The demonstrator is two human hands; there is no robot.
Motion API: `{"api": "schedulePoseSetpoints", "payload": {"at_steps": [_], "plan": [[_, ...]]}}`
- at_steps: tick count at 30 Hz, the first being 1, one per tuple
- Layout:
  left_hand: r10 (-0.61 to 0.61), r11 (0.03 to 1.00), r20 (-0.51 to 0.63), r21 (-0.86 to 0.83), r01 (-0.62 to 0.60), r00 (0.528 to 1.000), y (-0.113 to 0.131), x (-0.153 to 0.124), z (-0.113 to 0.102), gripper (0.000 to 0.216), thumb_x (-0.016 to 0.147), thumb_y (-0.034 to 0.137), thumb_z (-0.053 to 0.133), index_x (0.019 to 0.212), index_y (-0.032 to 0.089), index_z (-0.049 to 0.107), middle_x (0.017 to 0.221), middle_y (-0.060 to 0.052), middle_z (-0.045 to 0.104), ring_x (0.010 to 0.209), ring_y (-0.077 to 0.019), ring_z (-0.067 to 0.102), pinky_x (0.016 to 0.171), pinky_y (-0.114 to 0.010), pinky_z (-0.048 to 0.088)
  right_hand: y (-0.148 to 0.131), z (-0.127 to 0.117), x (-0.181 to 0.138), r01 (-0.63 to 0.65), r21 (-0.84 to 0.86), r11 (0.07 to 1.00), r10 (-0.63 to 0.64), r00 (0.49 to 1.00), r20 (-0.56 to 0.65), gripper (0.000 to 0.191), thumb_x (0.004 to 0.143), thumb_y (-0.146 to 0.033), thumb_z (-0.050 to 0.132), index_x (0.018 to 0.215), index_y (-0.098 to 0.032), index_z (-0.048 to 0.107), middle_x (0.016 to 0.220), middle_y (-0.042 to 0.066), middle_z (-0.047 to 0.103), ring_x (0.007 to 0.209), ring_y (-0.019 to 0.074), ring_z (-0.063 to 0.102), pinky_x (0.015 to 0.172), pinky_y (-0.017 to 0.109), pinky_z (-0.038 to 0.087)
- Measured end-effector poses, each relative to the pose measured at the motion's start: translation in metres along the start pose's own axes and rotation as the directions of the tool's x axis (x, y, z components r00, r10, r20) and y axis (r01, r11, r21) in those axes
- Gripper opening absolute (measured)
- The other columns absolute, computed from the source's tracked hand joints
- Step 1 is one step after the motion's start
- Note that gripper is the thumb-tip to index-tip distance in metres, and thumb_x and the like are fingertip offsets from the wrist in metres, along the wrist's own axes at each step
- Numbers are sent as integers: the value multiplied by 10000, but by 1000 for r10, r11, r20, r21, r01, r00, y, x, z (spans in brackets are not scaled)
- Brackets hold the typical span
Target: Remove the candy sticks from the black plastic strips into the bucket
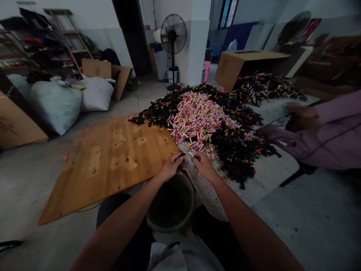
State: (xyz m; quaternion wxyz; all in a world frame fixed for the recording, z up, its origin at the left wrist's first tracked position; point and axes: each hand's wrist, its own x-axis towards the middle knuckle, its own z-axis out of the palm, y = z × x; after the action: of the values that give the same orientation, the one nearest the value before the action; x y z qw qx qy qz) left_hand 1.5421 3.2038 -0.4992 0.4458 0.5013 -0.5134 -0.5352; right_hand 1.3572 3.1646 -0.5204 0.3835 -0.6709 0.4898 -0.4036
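My left hand point(172, 166) is closed in a pinch on a small black piece point(182, 154). Close by on its right, my right hand point(203, 164) pinches a thin, pale stick-like piece point(191, 154). Both hands are held over the near edge of the tables, above a round bucket point(170, 205). Just beyond them lies a heap of small pink, white and yellow tubes point(197, 116). Around that heap spreads a pile of black plastic pieces point(235, 158) with orange and green tips; their exact kind is too small to make out.
A wooden board point(107, 158) extends to the left, and a speckled tabletop point(270, 173) to the right. A co-worker's blurred hand point(303, 112) is at the right. An open cardboard box point(229, 69) stands behind. Full sacks point(56, 101) and a standing fan point(173, 34) are farther back.
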Motion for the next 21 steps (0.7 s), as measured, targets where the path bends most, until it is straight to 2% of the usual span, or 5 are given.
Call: {"api": "schedulePoseSetpoints", "payload": {"at_steps": [4,7,11,15,21], "plan": [[68,994,16,79,-69,998,5,-2,4,533,911,491,604,1357,199,585,1101,-81,691,707,-137,651,508,-203,507,-9,-7,-9,-16,275,961,-22,991,135,329,857,-468,600,1017,-189,672,764,1,684,579,130,562,514,227,435],[71,991,41,111,-75,997,9,-5,6,524,911,494,600,1330,179,610,1068,-87,699,687,-140,640,501,-209,502,-16,-12,-11,57,239,969,-70,996,47,256,806,-427,671,885,-186,705,805,11,692,709,142,601,597,227,469],[79,991,99,99,-89,992,16,-10,8,519,918,487,588,1337,181,603,1176,-105,695,686,-128,634,500,-201,496,-21,-14,-12,-9,430,903,51,995,-86,282,773,-464,714,835,-191,675,663,-37,592,512,94,462,480,224,413],[96,989,119,102,-108,988,22,-12,13,482,915,483,598,1293,184,631,1138,-89,707,681,-126,633,498,-189,486,-25,-9,-13,-52,676,735,111,993,-45,306,758,-478,731,828,-212,597,593,-81,506,430,75,390,410,220,399],[150,977,141,132,-169,979,26,-11,15,485,909,506,597,1253,168,650,1033,-63,696,674,-122,628,494,-182,489,-30,-7,-15,-18,687,727,91,993,-70,262,729,-409,718,833,-209,584,632,-46,615,468,100,523,423,219,439]]}}
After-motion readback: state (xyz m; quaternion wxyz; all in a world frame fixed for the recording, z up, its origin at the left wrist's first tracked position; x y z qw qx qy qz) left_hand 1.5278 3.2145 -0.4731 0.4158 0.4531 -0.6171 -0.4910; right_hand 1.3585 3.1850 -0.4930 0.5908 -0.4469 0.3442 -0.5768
